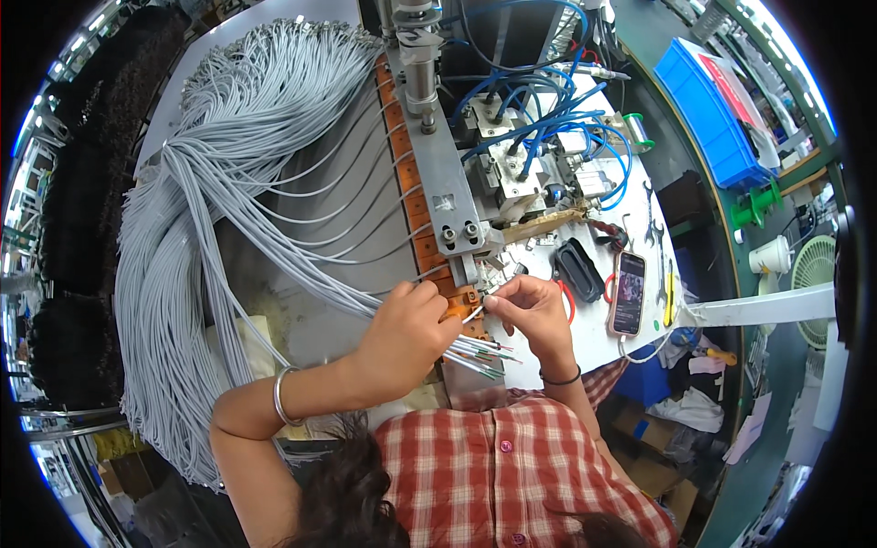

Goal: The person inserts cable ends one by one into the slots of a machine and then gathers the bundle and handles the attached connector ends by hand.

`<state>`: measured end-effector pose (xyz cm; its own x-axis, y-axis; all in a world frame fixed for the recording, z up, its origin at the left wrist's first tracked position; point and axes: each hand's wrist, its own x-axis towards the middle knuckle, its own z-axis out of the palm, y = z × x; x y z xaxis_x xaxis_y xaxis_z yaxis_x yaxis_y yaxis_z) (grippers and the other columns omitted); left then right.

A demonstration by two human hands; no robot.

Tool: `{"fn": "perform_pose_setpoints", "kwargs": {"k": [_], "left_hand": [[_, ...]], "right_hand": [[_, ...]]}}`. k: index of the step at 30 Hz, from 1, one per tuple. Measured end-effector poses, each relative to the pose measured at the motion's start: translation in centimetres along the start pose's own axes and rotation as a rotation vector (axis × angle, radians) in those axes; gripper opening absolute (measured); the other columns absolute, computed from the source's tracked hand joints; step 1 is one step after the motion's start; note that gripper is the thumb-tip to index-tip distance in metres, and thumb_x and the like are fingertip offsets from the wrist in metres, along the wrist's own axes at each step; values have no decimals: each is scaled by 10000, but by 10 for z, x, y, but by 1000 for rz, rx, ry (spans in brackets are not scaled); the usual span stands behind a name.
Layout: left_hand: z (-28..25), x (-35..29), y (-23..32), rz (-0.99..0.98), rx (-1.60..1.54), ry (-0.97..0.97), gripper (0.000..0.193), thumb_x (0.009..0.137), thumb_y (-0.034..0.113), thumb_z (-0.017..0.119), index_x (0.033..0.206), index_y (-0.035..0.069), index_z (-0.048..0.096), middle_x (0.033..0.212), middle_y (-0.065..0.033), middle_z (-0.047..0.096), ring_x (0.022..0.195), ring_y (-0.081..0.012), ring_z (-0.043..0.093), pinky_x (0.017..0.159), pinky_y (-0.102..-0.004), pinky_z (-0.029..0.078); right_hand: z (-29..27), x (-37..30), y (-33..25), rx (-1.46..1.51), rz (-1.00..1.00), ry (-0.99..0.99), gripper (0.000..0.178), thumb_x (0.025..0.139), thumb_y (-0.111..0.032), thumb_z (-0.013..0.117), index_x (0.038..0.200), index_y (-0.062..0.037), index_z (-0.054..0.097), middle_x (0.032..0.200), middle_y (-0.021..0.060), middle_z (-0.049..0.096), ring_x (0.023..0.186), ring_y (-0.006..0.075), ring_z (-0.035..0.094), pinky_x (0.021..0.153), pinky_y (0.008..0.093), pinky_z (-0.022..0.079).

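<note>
Plaid shirt (438, 466): right at near edge, little slack for pulling back.
Left hand (402, 333): clamped on white wire (472, 314); curled over grey cables (164, 301) too, firmness on those hard to tell.
Right hand (539, 320): thumb and index pinched at wire tip; close to left hand, slightly apart.
White wire: bridging both hands, over near end of orange strip (413, 201).
Loose ends (484, 354): just below hands, thin coloured cores showing.
Strip step: probably readying or seating one wire end, by look of it.
Next move: likely calls for fine fingertip control, tip kept straight, loose ends kept out of the way.
Orange strip: running away from hands, crossed at intervals by single grey cables.
Metal press (443, 173): tight along strip's right side, blocking reach that way.
Room left: filled by grey cables, snag risk.
Room right: bare patch of tabletop (594, 320) between red-handled tool (570, 301) and phone (628, 292).
Black case (577, 270): beyond right hand.
Blue hoses (539, 137): farther back, tangled above metal blocks (502, 151).
Blue crate (708, 114): far right, off tabletop.
</note>
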<state>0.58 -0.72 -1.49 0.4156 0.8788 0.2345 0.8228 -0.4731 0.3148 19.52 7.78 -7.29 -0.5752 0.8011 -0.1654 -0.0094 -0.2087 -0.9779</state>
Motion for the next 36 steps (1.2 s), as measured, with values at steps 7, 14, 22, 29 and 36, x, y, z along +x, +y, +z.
{"fn": "perform_pose_setpoints", "kwargs": {"k": [7,14,22,29,36], "left_hand": [[-16,2,3,-134,-10,2,238,537,27,632,742,52,515,684,-58,498,723,-234,489,645,-343,352],[-7,2,2,-110,39,20,239,575,16,605,806,35,548,669,-62,492,707,-232,489,619,-340,348],[-12,4,9,-104,-107,132,260,617,8,574,877,16,583,687,-63,493,713,-229,490,622,-339,365],[-15,3,3,-121,4,119,348,565,-24,579,910,18,570,742,-85,526,734,-269,491,641,-366,380],[-8,2,4,-149,-77,76,273,552,24,609,816,34,540,718,-78,524,729,-264,495,636,-366,381]], "right_hand": [[-5,7,0,155,193,-128,96,846,-109,597,822,-24,561,639,-11,548,490,26,436,428,174,333],[-3,2,-8,1,203,-87,95,846,-112,592,834,-22,562,643,-31,523,545,35,459,484,169,342],[18,-3,-25,-263,-405,-163,53,806,-30,630,834,14,619,724,8,576,610,49,517,520,176,398],[13,-8,-10,-19,-319,159,69,790,-30,652,834,20,631,741,20,603,612,49,533,542,182,428],[15,-5,-4,226,-85,111,90,799,-33,647,874,19,645,691,29,639,531,29,522,459,159,394]]}}
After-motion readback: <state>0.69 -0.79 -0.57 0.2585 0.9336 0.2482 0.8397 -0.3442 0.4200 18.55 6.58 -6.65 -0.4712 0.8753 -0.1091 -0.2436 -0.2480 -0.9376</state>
